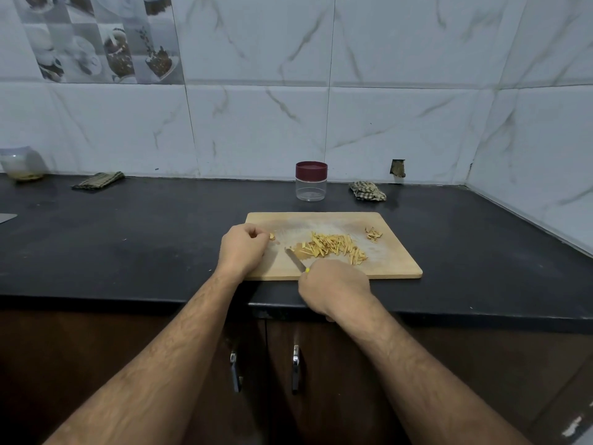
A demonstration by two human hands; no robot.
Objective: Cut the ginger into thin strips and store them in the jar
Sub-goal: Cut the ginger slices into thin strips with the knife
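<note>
A wooden cutting board (394, 264) lies on the black counter. A pile of thin ginger strips (333, 247) sits in its middle, and a small heap of peel scraps (373, 234) lies at the board's right. My right hand (333, 287) grips a knife (295, 260) whose blade points up-left, its tip beside the pile. My left hand (242, 248) rests curled on the board's left edge, pinching a small ginger piece (272, 236). A clear jar (311, 181) with a maroon lid stands shut behind the board, near the wall.
A folded cloth (98, 180) lies at the back left and a crumpled one (367, 191) right of the jar. A plastic container (21, 163) stands far left. Tiled walls close the back and right. Cabinet handles (295, 367) hang below the counter's front edge.
</note>
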